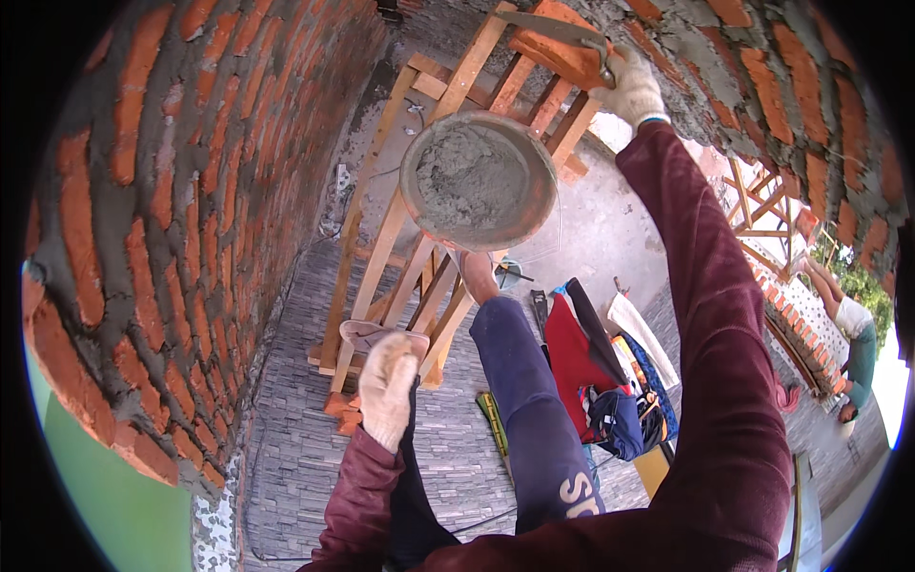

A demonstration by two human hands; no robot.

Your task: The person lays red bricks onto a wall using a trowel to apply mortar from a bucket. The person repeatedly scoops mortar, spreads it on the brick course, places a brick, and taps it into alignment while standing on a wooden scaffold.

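Up at the far right, my right hand [631, 88], in a pale knit glove, is closed round a trowel. The trowel's blade [553, 29] points left, over orange bricks [562, 59] on the wooden scaffold. Grey wet mortar [472, 176] partly fills a round basin [545, 195], which rests on the planks left of and nearer than that hand. Lower down, my gloved left hand [386, 391] hangs near my sandalled foot, its fingers curled in a loose fist. Nothing shows in it, though it is slightly blurred.
A brick wall [181, 219] rises on the left and another [762, 86] at upper right. My feet stand on the wooden scaffold [381, 257] above a tiled floor. Clothes and bags [610, 372] lie below. Another person [853, 334] is at far right by a low brick wall.
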